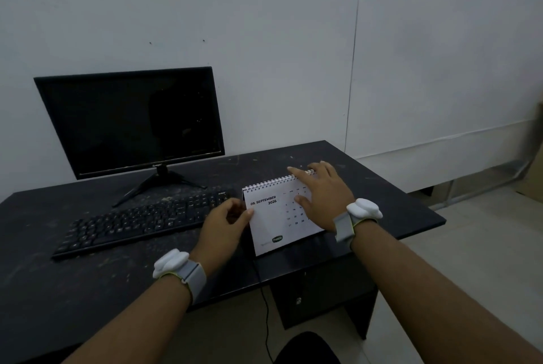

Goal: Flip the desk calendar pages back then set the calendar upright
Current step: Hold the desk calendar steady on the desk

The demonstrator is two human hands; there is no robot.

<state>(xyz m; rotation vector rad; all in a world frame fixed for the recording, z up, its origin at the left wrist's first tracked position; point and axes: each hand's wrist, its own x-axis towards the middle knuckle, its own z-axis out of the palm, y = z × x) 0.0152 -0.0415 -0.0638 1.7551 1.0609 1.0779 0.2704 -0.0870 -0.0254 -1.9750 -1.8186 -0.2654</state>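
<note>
Wristbands aside, I've got my left hand pinching the desk calendar's left edge on the desk by the keyboard, right hand spread loose over the spiral binding, so I'd peel one sheet slowly.

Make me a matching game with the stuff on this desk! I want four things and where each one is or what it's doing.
Things:
1. white spiral-bound desk calendar
2. black flat computer monitor
3. black computer keyboard
4. left hand

Places or states:
A. stands at the back of the black desk, screen dark
B. pinches the calendar's left edge
C. shows the September 2026 page
D. lies in front of the monitor, left of the calendar

Pairs: 1-C, 2-A, 3-D, 4-B
</note>
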